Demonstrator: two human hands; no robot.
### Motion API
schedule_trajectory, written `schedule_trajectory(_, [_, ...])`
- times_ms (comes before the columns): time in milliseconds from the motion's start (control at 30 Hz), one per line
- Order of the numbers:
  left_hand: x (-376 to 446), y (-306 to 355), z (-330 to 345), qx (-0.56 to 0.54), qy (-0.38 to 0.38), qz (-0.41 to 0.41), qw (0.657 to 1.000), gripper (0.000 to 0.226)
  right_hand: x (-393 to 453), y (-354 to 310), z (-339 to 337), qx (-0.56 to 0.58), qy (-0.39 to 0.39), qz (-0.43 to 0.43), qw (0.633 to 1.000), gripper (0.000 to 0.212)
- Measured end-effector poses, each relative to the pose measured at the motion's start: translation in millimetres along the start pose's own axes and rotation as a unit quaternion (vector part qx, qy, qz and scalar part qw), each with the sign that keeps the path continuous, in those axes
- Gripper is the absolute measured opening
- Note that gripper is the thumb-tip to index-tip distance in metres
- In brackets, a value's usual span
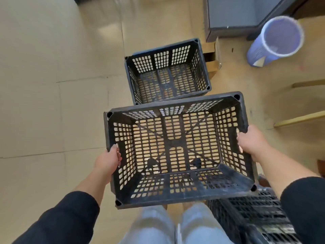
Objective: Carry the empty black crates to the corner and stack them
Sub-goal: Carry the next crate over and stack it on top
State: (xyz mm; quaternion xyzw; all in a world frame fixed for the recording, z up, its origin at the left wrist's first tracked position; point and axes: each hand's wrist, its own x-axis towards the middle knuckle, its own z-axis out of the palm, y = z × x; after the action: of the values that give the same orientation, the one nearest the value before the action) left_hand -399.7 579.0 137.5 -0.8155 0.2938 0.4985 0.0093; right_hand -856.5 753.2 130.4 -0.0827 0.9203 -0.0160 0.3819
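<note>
Both hands grip a carried black crate (177, 152) by its short ends, left hand (108, 160) and right hand (251, 141). The floor crate (167, 73) sits directly ahead, long axes parallel, both hands equally near.

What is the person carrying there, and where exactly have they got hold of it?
An empty black crate, held by the top rims of its two short sides: left hand on one, right hand on the other.

Tiled floor (52, 85); black crate (167, 73), lilac bin (274, 41) on it
</note>
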Motion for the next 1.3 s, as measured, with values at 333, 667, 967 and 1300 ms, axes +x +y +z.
schedule_trajectory(333, [-97.1, 22.2, -139.4, -0.097, -0.001, 0.028, 0.995, 0.034, -196.0, -91.9, -93.2, 0.049, 0.005, -0.091, 0.995, 0.028])
schedule_trajectory(667, [-159.4, -40.9, -226.5, -0.202, 0.112, -0.001, 0.973, 0.036, -258.9, -181.6, -84.4, -0.091, -0.011, -0.251, 0.964, 0.016])
schedule_trajectory(967, [-233.7, -178.2, -263.3, -0.341, 0.246, -0.094, 0.902, 0.037, -295.4, -274.7, 0.0, -0.198, -0.071, -0.424, 0.881, 0.017])
schedule_trajectory(1300, [-300.4, -371.0, -285.7, -0.462, 0.325, -0.188, 0.804, 0.032, -554.4, -281.0, 116.0, -0.298, -0.112, -0.578, 0.751, 0.015])
